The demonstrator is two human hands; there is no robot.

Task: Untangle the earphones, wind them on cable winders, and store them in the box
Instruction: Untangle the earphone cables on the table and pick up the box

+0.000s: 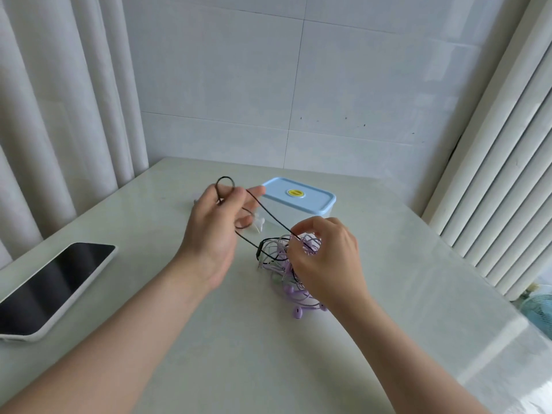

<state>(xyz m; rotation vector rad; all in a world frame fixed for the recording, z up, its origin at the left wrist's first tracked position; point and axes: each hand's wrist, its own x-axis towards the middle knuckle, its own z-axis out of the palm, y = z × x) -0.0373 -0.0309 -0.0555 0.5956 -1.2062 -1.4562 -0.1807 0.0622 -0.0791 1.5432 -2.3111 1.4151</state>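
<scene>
A person's left hand point(215, 231) holds up a loop of black earphone cable point(270, 218) just in front of the closed, blue-lidded box point(298, 195), fingers point(239, 194) curled round it. The right hand point(325, 258) pinches the same cable above the tangle of purple earphones point(294, 289), which lies on the pale glossy surface point(239, 354) in front of the box. A smartphone point(50, 289) lies well left of the box. Behind the box is a white tiled wall point(298, 85), flanked by pleated curtains point(59, 115).

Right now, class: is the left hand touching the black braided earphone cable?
Touching. Head view: the left hand pinches the black braided earphone cable below its loop.
</scene>
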